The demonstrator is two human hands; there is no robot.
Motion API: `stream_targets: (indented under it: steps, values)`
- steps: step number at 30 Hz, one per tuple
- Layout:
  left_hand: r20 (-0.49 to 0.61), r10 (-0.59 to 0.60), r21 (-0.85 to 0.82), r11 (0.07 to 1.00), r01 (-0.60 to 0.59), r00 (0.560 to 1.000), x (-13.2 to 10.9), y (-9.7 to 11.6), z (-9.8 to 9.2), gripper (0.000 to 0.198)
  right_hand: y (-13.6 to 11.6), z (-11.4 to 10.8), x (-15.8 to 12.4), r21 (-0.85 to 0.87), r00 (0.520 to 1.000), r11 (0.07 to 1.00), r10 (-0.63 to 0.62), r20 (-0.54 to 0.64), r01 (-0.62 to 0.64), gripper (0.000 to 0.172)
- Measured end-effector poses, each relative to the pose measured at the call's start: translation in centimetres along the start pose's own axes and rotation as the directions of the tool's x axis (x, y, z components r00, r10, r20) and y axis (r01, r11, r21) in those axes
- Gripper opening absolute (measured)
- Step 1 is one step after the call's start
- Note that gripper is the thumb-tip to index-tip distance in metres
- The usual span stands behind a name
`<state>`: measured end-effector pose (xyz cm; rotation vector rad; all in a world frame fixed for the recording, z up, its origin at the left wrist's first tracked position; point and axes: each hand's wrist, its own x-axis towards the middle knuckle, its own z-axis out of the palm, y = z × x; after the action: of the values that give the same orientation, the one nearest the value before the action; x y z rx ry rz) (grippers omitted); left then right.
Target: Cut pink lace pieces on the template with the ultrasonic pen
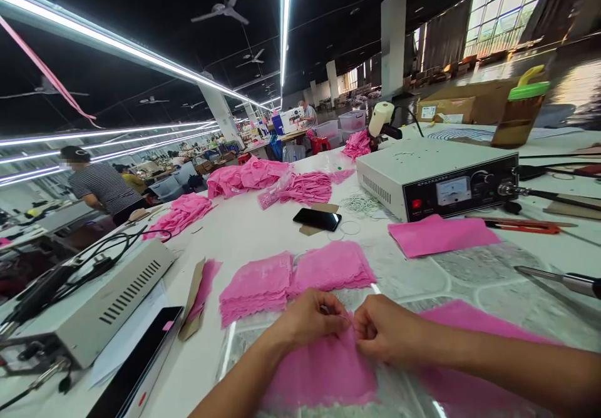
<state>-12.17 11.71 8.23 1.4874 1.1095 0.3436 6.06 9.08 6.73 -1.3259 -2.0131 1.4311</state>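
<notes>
Both hands meet at the top edge of a pink fabric piece (323, 374) that hangs toward me over the clear-covered tabletop. My left hand (312, 318) pinches the edge between thumb and fingers. Close beside it, my right hand (385, 327) is curled with its fingertips at the same edge. Just beyond them lie two neat stacks of pink fabric pieces, the left stack (256, 283) and the right stack (331, 265), side by side. Another pink fabric sheet (469, 324) lies flat beneath my right forearm.
A grey control box (436, 161) with a dial stands at the right, near a folded pink cloth (436, 235). A pen-like tool (563, 278) lies at the right edge. Beyond are a phone (317, 219), pink fabric heaps (248, 177) and a bottle (521, 111). Another metal box (113, 293) sits left.
</notes>
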Motion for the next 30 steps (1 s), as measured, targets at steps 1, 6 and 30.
stream_targets:
  steps: [1,6,30]
  values:
    - [-0.005,0.007,0.006,1.000,-0.007,1.000,0.0,0.0,0.0,0.023,-0.1,0.0,-0.1,-0.007,1.000,1.000,-0.001,-0.001,0.001,0.011]
    - [-0.048,0.024,0.044,0.999,-0.022,0.999,-0.1,0.0,0.3,0.017,-0.6,0.1,-0.6,-0.067,1.000,0.998,-0.020,-0.022,0.018,0.013]
    - [0.103,0.589,0.738,0.495,-0.459,0.801,-2.4,-1.1,9.2,0.023,2.9,-5.1,-6.5,-0.282,0.972,0.950,-0.180,-0.153,0.132,0.013]
